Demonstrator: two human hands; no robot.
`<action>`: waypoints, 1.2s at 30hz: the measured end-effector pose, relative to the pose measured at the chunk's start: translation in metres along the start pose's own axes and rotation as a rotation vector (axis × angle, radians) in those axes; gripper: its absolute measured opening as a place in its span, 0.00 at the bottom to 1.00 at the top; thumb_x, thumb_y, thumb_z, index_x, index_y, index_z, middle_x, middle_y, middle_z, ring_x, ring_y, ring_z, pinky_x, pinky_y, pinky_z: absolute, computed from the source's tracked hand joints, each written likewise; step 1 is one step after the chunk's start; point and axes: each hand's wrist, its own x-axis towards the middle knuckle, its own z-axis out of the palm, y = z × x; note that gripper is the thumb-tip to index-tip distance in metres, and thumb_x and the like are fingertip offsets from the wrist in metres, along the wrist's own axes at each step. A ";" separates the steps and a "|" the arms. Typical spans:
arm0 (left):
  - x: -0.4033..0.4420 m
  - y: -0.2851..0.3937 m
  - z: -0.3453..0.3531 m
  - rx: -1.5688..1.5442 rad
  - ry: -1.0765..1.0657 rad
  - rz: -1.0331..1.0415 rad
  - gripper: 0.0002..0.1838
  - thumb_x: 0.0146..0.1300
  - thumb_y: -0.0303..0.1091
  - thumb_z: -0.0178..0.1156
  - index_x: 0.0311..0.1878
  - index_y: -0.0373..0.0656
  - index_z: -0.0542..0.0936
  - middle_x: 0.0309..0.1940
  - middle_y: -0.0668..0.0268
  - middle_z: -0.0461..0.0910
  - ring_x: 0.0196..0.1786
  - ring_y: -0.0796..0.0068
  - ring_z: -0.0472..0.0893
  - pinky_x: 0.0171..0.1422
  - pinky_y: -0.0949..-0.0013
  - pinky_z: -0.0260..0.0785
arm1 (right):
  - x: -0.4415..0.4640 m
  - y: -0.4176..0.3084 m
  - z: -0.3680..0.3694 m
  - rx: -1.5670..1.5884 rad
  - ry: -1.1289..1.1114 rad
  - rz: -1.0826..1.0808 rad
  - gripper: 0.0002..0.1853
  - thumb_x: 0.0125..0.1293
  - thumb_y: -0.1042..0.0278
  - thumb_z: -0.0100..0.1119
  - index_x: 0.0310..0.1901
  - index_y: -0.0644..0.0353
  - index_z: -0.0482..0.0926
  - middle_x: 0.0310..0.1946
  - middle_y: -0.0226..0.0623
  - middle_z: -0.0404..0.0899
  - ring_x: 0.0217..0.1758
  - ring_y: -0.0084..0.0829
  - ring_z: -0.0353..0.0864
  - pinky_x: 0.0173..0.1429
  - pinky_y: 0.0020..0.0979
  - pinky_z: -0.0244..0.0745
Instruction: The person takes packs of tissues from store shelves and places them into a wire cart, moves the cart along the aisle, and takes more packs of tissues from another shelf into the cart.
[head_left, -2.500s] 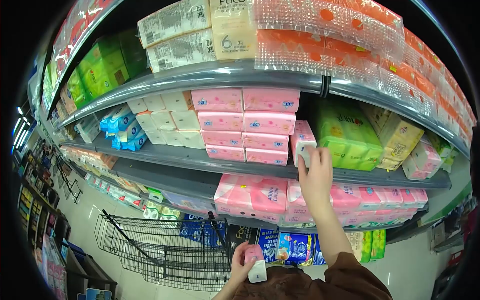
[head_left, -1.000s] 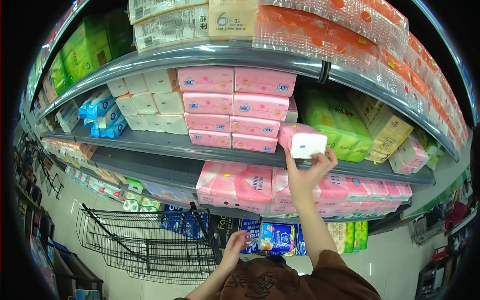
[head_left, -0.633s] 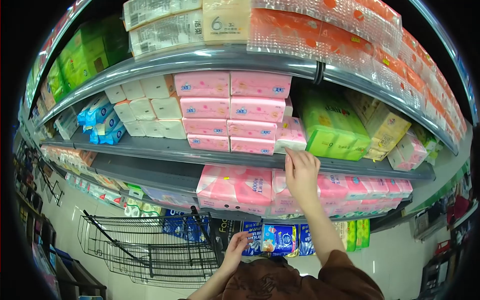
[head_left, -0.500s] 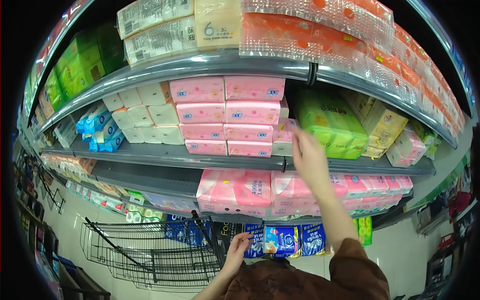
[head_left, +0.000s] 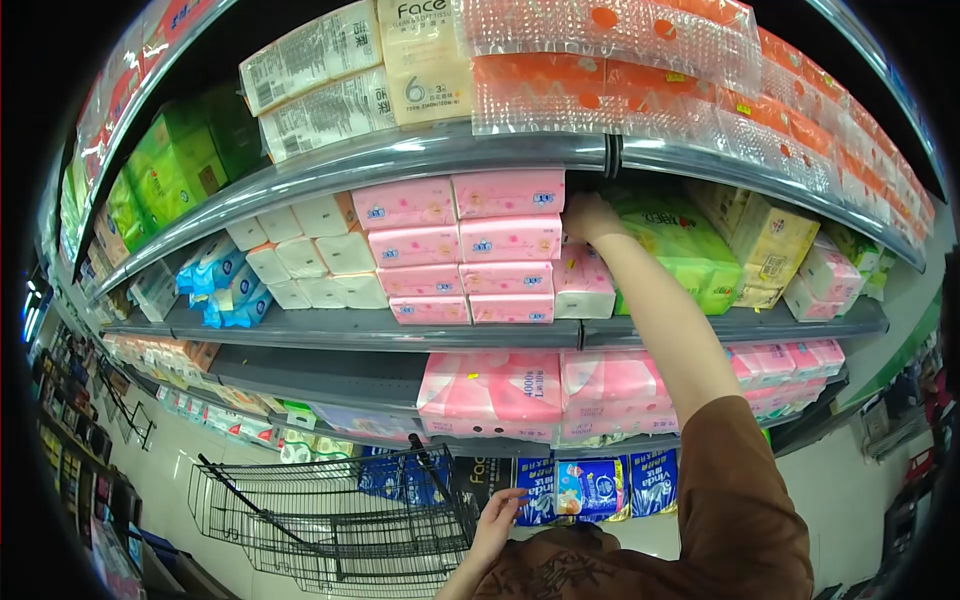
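Pink-and-white plastic-wrapped tissue pack (head_left: 585, 288): it sits on the middle grey metal shelf (head_left: 340, 322), its white end facing you, just right of the stack of pink rectangular tissue packs (head_left: 465, 250) and left of the large bright-green film-wrapped bundle (head_left: 690, 262). Your right hand (head_left: 592, 217) is above and behind it, deep in the gap between stack and bundle; its fingers are hidden, so I cannot tell whether they grip anything. Your left hand (head_left: 498, 515) is well apart from it, low before your body, fingers loosely bent with nothing visible between them; nearest in view are the glossy blue plastic-wrapped packs (head_left: 590, 490) below.

Expect the pack to be light and soft, giving under pressure, with film that may slip a little. It should not break, but a hard pinch could crease it. Hold it across its two long sides near the white end, palm over the top.

Counting what shows: one pack with its white end forward beside the stack; eight pink fronts in the stack, two across and four high; nine white-ended, orange-edged soft packs (head_left: 315, 255) further left, three by three; one green bundle; three blue packs right of your left hand; one black wire shopping cart (head_left: 330, 510). Packs deeper on the shelf cannot be counted.
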 end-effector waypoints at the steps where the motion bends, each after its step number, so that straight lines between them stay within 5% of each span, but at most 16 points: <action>1: -0.003 -0.001 -0.001 0.012 0.010 -0.007 0.16 0.82 0.37 0.52 0.64 0.39 0.76 0.61 0.64 0.80 0.64 0.71 0.79 0.68 0.67 0.69 | 0.003 0.001 0.003 -0.016 0.013 -0.021 0.26 0.67 0.45 0.57 0.48 0.63 0.87 0.51 0.62 0.84 0.57 0.58 0.84 0.64 0.51 0.80; 4: -0.006 0.001 -0.003 0.029 0.025 0.019 0.16 0.82 0.36 0.51 0.64 0.39 0.76 0.60 0.64 0.80 0.63 0.72 0.79 0.67 0.68 0.69 | 0.019 0.008 -0.006 0.084 0.007 0.072 0.23 0.68 0.50 0.58 0.48 0.64 0.87 0.50 0.59 0.85 0.57 0.56 0.85 0.62 0.51 0.80; 7: -0.006 -0.005 -0.005 0.011 0.056 -0.007 0.15 0.81 0.35 0.51 0.64 0.40 0.76 0.59 0.65 0.80 0.62 0.73 0.79 0.66 0.69 0.69 | 0.040 0.026 -0.002 -0.141 -0.002 -0.034 0.20 0.64 0.58 0.65 0.52 0.62 0.86 0.49 0.52 0.87 0.54 0.49 0.88 0.59 0.46 0.83; 8: -0.007 -0.006 -0.004 -0.008 0.063 -0.015 0.15 0.81 0.35 0.51 0.64 0.40 0.76 0.59 0.65 0.80 0.61 0.74 0.79 0.65 0.69 0.69 | 0.042 0.036 0.009 0.096 0.008 0.021 0.16 0.66 0.63 0.62 0.51 0.61 0.87 0.49 0.52 0.87 0.54 0.49 0.88 0.60 0.47 0.83; 11: -0.007 -0.009 0.000 0.006 0.056 0.004 0.15 0.81 0.34 0.51 0.63 0.41 0.77 0.59 0.65 0.81 0.61 0.75 0.79 0.65 0.70 0.69 | 0.031 0.035 0.021 -0.353 -0.085 -0.137 0.14 0.69 0.64 0.58 0.48 0.60 0.88 0.51 0.58 0.85 0.57 0.52 0.86 0.59 0.47 0.83; 20: -0.001 -0.026 0.014 0.070 0.052 0.106 0.15 0.80 0.33 0.54 0.63 0.40 0.77 0.53 0.67 0.81 0.55 0.78 0.79 0.61 0.72 0.71 | 0.021 0.037 0.019 -0.196 0.068 -0.233 0.13 0.71 0.70 0.50 0.46 0.62 0.86 0.50 0.58 0.85 0.56 0.52 0.86 0.61 0.51 0.81; 23: -0.013 -0.017 0.022 0.158 0.046 0.112 0.15 0.80 0.33 0.54 0.64 0.39 0.76 0.53 0.68 0.81 0.56 0.78 0.78 0.62 0.72 0.71 | 0.002 0.031 -0.035 -0.233 -0.169 -0.428 0.16 0.69 0.73 0.48 0.49 0.62 0.86 0.52 0.59 0.83 0.57 0.54 0.84 0.63 0.51 0.78; 26: -0.017 -0.035 0.030 0.119 0.019 0.101 0.15 0.80 0.35 0.54 0.64 0.41 0.77 0.55 0.67 0.81 0.57 0.79 0.77 0.63 0.72 0.70 | -0.074 0.034 -0.074 -0.147 0.190 -0.531 0.25 0.63 0.82 0.47 0.61 0.58 0.82 0.60 0.54 0.80 0.65 0.54 0.78 0.70 0.47 0.73; 30: -0.035 -0.019 0.052 0.257 0.119 -0.048 0.15 0.79 0.38 0.56 0.62 0.42 0.77 0.55 0.66 0.81 0.57 0.77 0.78 0.63 0.69 0.71 | -0.211 0.041 -0.073 0.387 0.403 -0.490 0.12 0.76 0.76 0.52 0.53 0.68 0.83 0.46 0.49 0.86 0.52 0.46 0.85 0.60 0.41 0.76; 31: -0.037 -0.024 0.056 0.254 0.138 -0.003 0.15 0.79 0.38 0.56 0.62 0.42 0.77 0.55 0.66 0.81 0.56 0.76 0.78 0.63 0.68 0.71 | -0.249 0.059 -0.041 0.618 0.367 -0.368 0.10 0.76 0.75 0.52 0.45 0.69 0.84 0.40 0.48 0.86 0.44 0.45 0.86 0.56 0.41 0.77; 32: -0.036 -0.039 0.060 0.252 0.158 0.044 0.15 0.79 0.39 0.56 0.62 0.42 0.78 0.55 0.65 0.81 0.56 0.76 0.78 0.63 0.68 0.71 | -0.280 0.075 -0.008 0.686 0.338 -0.476 0.10 0.74 0.74 0.52 0.39 0.67 0.83 0.35 0.47 0.85 0.37 0.45 0.84 0.49 0.41 0.77; 33: -0.034 -0.055 0.064 0.255 0.178 0.091 0.15 0.79 0.39 0.55 0.62 0.42 0.78 0.54 0.65 0.82 0.56 0.75 0.78 0.63 0.67 0.71 | -0.322 0.070 0.029 0.792 0.233 -0.288 0.10 0.72 0.75 0.52 0.34 0.65 0.81 0.32 0.45 0.84 0.34 0.42 0.82 0.45 0.41 0.76; 35: -0.033 -0.090 0.071 0.297 0.237 0.159 0.17 0.77 0.40 0.56 0.61 0.42 0.79 0.51 0.62 0.83 0.52 0.72 0.81 0.59 0.65 0.74 | -0.382 0.050 0.084 0.701 -0.117 -0.309 0.07 0.67 0.76 0.56 0.34 0.66 0.83 0.28 0.40 0.85 0.33 0.38 0.85 0.43 0.40 0.77; 36: -0.041 -0.085 0.076 0.310 0.226 0.100 0.17 0.77 0.40 0.56 0.61 0.42 0.79 0.51 0.63 0.83 0.52 0.73 0.80 0.59 0.65 0.74 | -0.409 0.049 0.116 0.953 -0.364 -0.211 0.07 0.67 0.78 0.57 0.37 0.66 0.85 0.29 0.42 0.87 0.32 0.36 0.87 0.40 0.39 0.80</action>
